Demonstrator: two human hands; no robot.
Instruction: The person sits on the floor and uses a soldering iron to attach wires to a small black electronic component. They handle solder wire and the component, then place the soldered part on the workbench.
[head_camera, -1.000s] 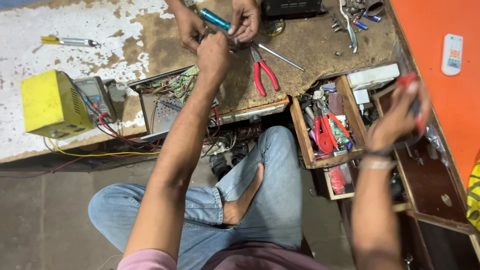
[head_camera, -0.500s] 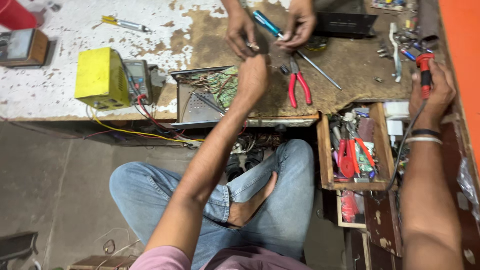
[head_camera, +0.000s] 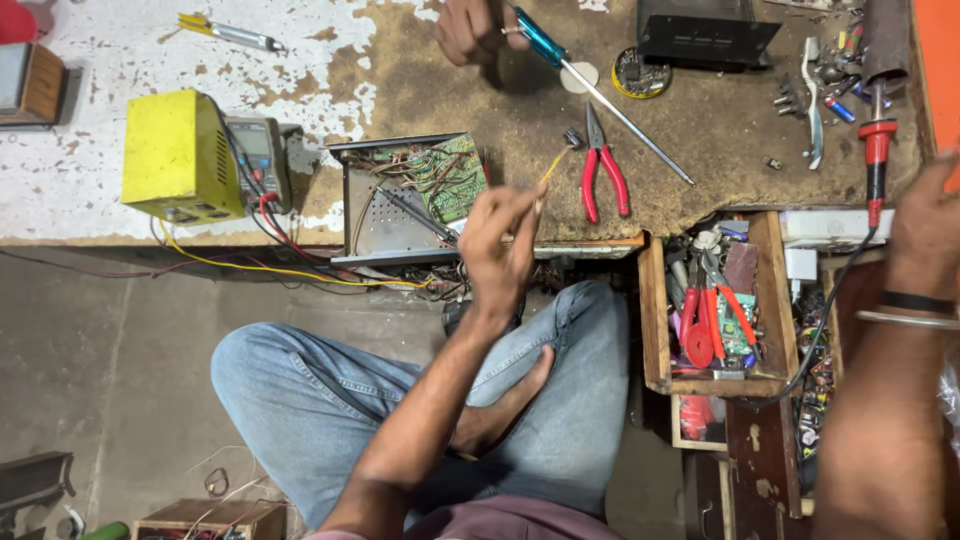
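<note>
The left hand (head_camera: 500, 235) is raised over the near edge of the desk (head_camera: 700, 130), its grip pinched shut on a thin yellow wire (head_camera: 553, 165). The wire is seen as a short, slender, slightly bent strand running up and to the right from the fingertips, its far end just beside the tip of the red-handled pliers (head_camera: 603, 170). Whether wire and pliers touch cannot be told.

The right hand (head_camera: 925, 225) is seen at the right edge of the desk, just below a red-handled soldering iron (head_camera: 877, 150) with a black cord. Its grip is largely cut off by the frame; whether it is open or closed cannot be told.

Just left of the left hand, an opened metal chassis (head_camera: 375, 210) with a green circuit board (head_camera: 452, 180) is set at the near edge. Further left, a yellow box (head_camera: 175, 155) and a multimeter (head_camera: 257, 155) are placed side by side. An open wooden drawer (head_camera: 655, 310) of tools is seen below the desk's near right corner.

At the far edge, another person's hand (head_camera: 470, 28) is closed on a blue-handled screwdriver (head_camera: 590, 85), whose long shaft points toward the pliers.
</note>
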